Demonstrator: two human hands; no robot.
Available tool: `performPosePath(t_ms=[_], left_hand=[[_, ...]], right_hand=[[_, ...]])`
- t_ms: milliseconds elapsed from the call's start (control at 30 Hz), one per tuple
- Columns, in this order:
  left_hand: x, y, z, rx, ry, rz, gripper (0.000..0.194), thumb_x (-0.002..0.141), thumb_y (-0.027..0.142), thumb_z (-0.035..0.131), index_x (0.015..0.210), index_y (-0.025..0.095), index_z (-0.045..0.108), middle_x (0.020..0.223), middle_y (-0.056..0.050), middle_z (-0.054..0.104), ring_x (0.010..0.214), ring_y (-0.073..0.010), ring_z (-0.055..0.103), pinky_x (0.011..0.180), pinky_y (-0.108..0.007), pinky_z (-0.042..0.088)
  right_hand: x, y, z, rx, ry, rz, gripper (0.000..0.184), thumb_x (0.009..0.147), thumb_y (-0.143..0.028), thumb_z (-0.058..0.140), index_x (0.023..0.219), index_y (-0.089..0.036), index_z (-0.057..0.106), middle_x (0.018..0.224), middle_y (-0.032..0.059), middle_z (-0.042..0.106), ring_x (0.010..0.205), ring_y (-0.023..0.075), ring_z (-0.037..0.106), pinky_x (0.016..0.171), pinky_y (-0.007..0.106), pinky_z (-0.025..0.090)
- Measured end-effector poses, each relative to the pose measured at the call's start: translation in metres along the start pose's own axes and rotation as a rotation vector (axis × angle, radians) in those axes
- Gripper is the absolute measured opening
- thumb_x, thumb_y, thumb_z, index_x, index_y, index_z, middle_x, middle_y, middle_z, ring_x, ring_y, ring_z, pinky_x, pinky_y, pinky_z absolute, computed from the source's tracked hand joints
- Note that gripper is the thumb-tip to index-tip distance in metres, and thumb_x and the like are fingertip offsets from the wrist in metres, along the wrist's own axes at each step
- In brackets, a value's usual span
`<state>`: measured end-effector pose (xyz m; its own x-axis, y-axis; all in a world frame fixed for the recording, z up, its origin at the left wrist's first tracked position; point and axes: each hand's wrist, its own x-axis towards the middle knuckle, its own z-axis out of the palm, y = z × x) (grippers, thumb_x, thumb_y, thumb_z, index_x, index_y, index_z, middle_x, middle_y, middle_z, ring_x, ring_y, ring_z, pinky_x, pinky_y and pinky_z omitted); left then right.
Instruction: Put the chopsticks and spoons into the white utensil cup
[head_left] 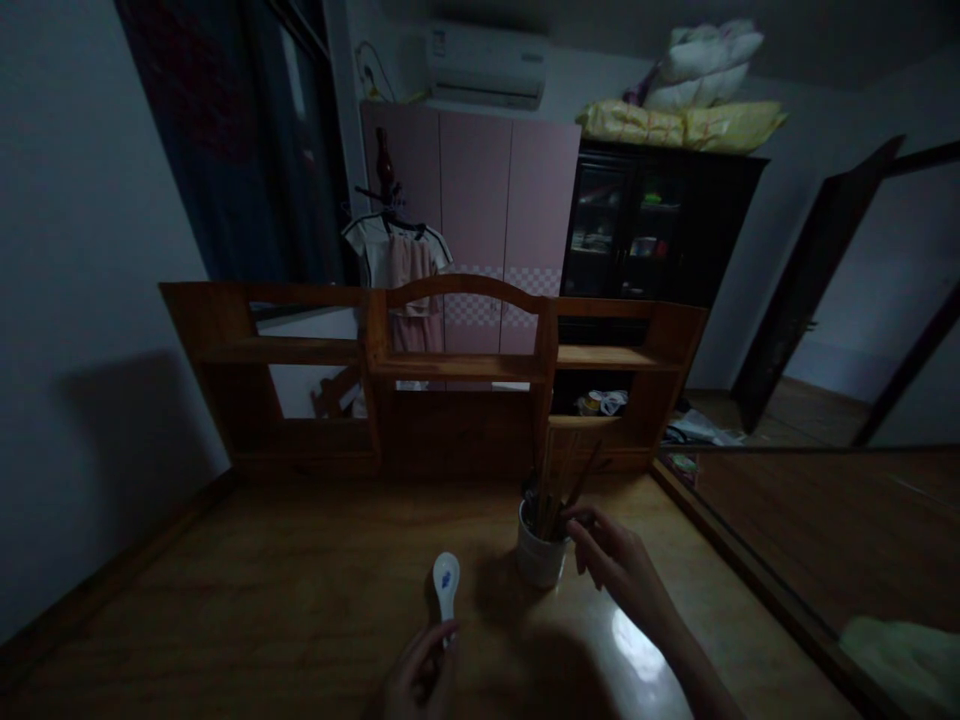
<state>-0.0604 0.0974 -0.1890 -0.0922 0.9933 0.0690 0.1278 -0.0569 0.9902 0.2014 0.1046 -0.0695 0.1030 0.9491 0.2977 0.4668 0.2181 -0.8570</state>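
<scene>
Left hand [424, 668], lowest in view and nearest the camera: I have thumb and fingers clamped on the handle end of the white spoon [445, 572]. Its bowl points away from me, hollow side up, and bears a blue mark. I cannot tell whether the spoon touches the bench [322, 560] or is held just above it (a shadow lies close along its left side).

Right hand [616, 562]: I hold this at the right side of the cup [538, 562], with the fingertips at the rim, near the sticks [551, 485]. The fingertips are close together; I cannot tell whether they grip a stick. The cup stands upright on the bench, to the right of the spoon and apart from it. The sticks rise above the rim at several angles (one dark brown stick leans right).

Surroundings: a wooden shelf [457, 368] spans the far edge of the bench. Behind it are a pink wardrobe [475, 190] and, to its right, a black cabinet [720, 220] with bags [690, 125] on top. Clothes [412, 262] hang in front of the wardrobe. Glare lies on the bench beside my right forearm.
</scene>
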Motion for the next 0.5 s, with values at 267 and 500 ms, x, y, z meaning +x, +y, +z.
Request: performPosePath(t_ms=[267,500], left_hand=[[0.003,0.043,-0.008,-0.24,0.067,-0.169,0.06,0.057,0.065,0.073,0.089,0.015,0.071,0.053,0.001,0.061,0.043,-0.0127,0.054,0.038,-0.019,0.042],[-0.005,0.09,-0.01,-0.383,0.043,-0.103,0.05,0.061,0.058,0.074,0.084,0.014,0.071,0.061,-0.003,0.065,0.049,-0.0141,0.058,0.041,-0.021,0.047]], right_hand=[[-0.001,0.006,0.0,0.003,0.024,0.0,0.036,0.094,-0.05,0.044,0.112,-0.021,0.055,0.057,-0.0029,0.057,0.044,0.0113,0.047,0.042,0.02,0.035],[-0.001,0.009,-0.006,0.009,0.118,0.046,0.041,0.095,-0.053,0.041,0.119,-0.022,0.052,0.059,-0.0021,0.058,0.045,0.0123,0.047,0.043,0.021,0.035]])
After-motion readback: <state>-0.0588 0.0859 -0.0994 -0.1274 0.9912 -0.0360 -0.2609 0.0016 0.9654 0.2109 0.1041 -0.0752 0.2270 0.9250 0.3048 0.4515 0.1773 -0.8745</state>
